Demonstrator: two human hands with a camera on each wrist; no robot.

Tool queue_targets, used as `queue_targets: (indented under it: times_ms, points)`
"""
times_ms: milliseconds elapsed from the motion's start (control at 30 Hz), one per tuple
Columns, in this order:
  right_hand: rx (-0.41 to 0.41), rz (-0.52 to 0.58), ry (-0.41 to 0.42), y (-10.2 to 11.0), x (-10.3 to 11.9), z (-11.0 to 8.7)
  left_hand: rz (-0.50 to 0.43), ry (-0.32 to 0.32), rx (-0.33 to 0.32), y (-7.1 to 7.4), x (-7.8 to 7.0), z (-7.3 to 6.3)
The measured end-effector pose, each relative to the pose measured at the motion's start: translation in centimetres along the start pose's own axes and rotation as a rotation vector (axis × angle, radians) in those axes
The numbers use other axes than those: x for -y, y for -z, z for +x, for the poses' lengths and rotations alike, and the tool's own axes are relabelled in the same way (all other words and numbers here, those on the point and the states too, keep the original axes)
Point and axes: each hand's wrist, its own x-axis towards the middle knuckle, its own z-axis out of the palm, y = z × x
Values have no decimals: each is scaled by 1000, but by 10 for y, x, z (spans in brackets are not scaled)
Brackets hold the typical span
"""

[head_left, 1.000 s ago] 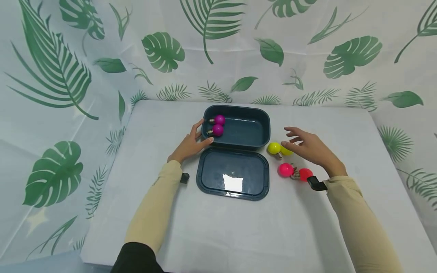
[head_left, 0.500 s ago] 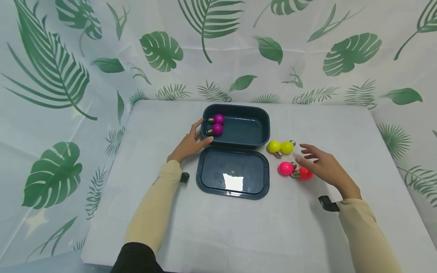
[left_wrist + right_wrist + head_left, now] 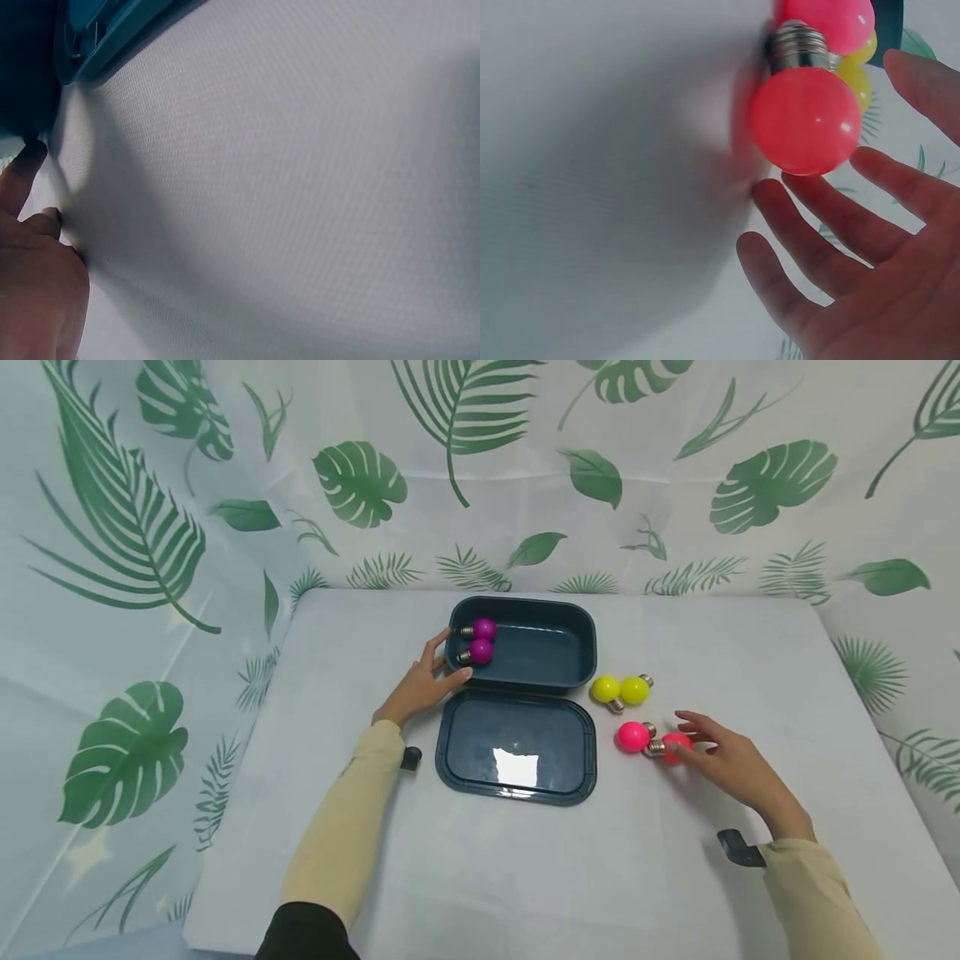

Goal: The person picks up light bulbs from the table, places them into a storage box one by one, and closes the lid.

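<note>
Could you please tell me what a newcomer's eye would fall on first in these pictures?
Probably the bright colours: two purple light bulbs inside the dark blue box at its left end, two yellow bulbs by its near right corner, and a pink bulb and a red bulb nearer the person. Next, perhaps, the right hand, fingers spread at the red bulb.
</note>
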Motion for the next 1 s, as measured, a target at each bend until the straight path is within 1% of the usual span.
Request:
queue_targets:
  times_ms: [200,333,433,567,667,767,1000]
  points:
    - [27,21,-59,-7,-2,-5,3,-2,-4,3,-1,0]
    - [27,32,-82,-11,-1,-5,3,-1,-16,5,0,0]
    - [17,29,-67,-13,-2,-5,3,2,-21,5,2,1]
    - [-1,23,-41,-15,-5,-9,-10,6,-8,3,0,0]
    - [-15,20,-39,-18,-8,-12,-9,6,1,1,-1,-1]
    - [-27,24,-31,-21,-8,-13,-3,8,-3,0,0,-2]
    - [-65,5,21,-22,-8,-11,0,2,-6,1,-1,-2]
